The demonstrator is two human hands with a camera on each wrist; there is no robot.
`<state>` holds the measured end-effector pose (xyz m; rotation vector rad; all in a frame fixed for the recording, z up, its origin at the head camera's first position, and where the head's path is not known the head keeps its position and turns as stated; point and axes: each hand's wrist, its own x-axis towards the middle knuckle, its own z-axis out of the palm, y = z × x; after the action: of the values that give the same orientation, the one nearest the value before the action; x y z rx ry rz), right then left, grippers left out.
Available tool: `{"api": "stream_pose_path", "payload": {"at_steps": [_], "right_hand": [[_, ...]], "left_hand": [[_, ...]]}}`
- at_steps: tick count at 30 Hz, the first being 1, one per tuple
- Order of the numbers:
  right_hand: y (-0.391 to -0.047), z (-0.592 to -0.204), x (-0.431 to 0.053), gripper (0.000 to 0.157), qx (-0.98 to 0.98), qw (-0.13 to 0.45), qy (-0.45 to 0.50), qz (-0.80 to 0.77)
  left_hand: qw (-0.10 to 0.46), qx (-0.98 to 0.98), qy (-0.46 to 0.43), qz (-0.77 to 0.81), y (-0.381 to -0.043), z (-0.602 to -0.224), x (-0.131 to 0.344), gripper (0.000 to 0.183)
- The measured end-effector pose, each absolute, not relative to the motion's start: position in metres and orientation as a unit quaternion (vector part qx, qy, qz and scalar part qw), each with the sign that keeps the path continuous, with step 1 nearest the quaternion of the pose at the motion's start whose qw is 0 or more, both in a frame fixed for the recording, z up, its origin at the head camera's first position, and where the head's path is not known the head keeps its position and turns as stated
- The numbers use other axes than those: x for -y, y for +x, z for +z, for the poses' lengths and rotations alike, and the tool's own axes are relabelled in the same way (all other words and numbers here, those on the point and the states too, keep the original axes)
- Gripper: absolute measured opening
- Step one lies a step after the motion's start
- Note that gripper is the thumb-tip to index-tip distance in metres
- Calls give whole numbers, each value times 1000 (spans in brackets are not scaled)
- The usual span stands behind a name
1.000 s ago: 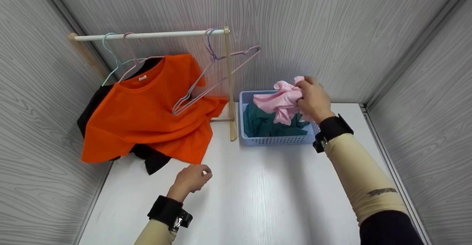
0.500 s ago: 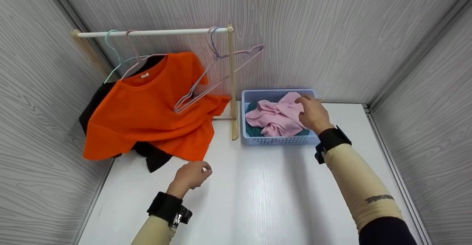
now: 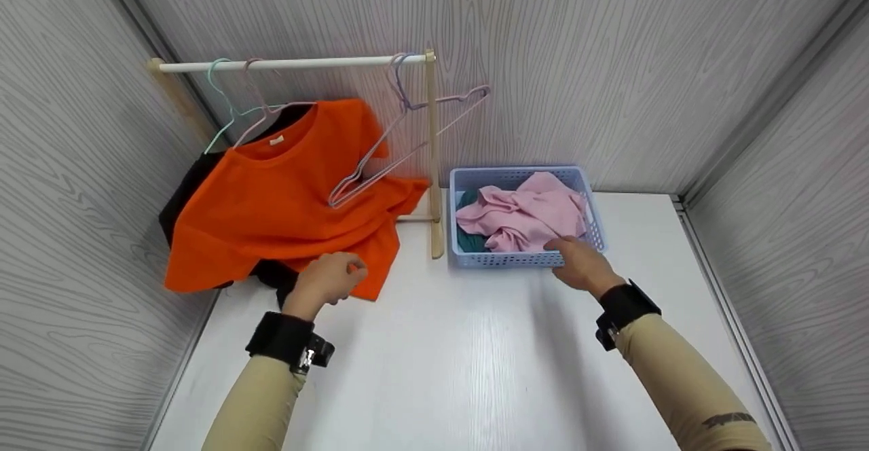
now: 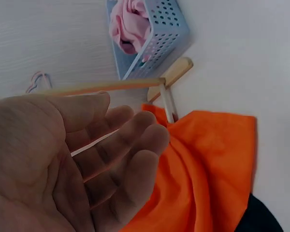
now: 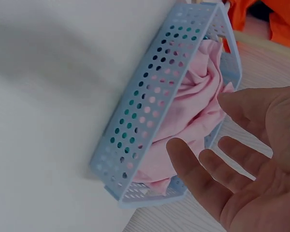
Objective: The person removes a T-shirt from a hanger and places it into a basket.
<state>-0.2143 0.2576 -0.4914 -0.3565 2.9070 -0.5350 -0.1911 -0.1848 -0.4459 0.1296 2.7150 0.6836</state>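
Note:
A pink garment (image 3: 526,210) lies crumpled in the blue perforated basket (image 3: 502,259), partly covering a dark green cloth (image 3: 470,233). My right hand (image 3: 582,264) hovers by the basket's front rim; in the right wrist view its fingers are spread and hold nothing. My left hand (image 3: 327,278) is in front of the hem of an orange T-shirt (image 3: 271,213), fingers loosely bent with nothing in them, as the left wrist view also shows. The T-shirt hangs on a pink hanger (image 3: 261,115). Behind it is a black garment (image 3: 187,193), mostly hidden.
A rack with a white rail (image 3: 326,63) and wooden posts stands at the back left. Bare hangers (image 3: 400,108) hang at its right end, beside the wooden post (image 3: 434,159). A mint hanger (image 3: 220,98) is at the left. Grey wood-grain walls enclose the white table (image 3: 461,356).
My right hand has lowered the pink garment into the basket, let it go and drawn back to the front rim. My left hand has moved forward and left, towards the orange T-shirt.

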Motion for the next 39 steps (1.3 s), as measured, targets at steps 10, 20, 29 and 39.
{"api": "stream_pose_path", "payload": {"at_steps": [10, 20, 29, 39], "right_hand": [[-173, -537, -265, 39, -964, 123, -138, -193], [-144, -569, -266, 39, -955, 153, -118, -224], [-132, -578, -270, 39, -954, 161, -96, -235], [-128, -586, -266, 36, -950, 177, -72, -246]], "left_hand": [[101, -976, 14, 191, -217, -377, 254, 37], [24, -984, -35, 175, -243, -346, 299, 40], [24, -973, -93, 208, -255, -341, 320, 62], [38, -976, -79, 199, -259, -353, 309, 57]]}}
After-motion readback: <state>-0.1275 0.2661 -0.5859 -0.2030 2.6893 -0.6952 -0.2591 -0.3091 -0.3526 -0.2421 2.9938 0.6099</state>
